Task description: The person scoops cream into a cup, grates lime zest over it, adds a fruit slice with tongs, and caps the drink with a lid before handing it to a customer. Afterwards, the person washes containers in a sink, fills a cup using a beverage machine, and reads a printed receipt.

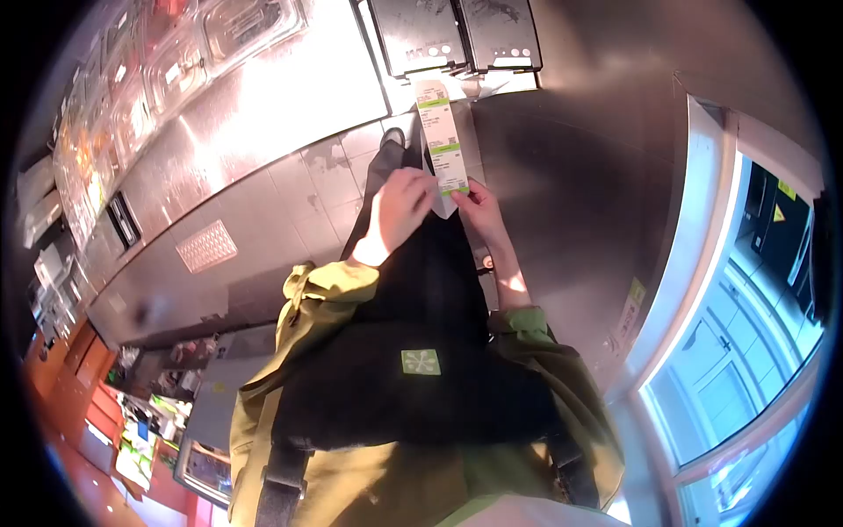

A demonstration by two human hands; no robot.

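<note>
A long strip of printed labels (446,161), white with green bands, hangs down from the front of a black label printer (416,39). My right hand (479,211) pinches the lower right corner of the strip between thumb and fingers. At the strip's lower left edge is my left hand (406,209), its fingers curled and closed on the lower end, with the fingertips partly hidden. White backing paper shows below the last label, between both hands.
A second black printer (500,35) stands beside the first. Clear plastic containers (250,26) line the steel counter (299,75) at upper left. A perforated drain plate (207,247) lies at left. A white-framed glass opening (702,351) is at right.
</note>
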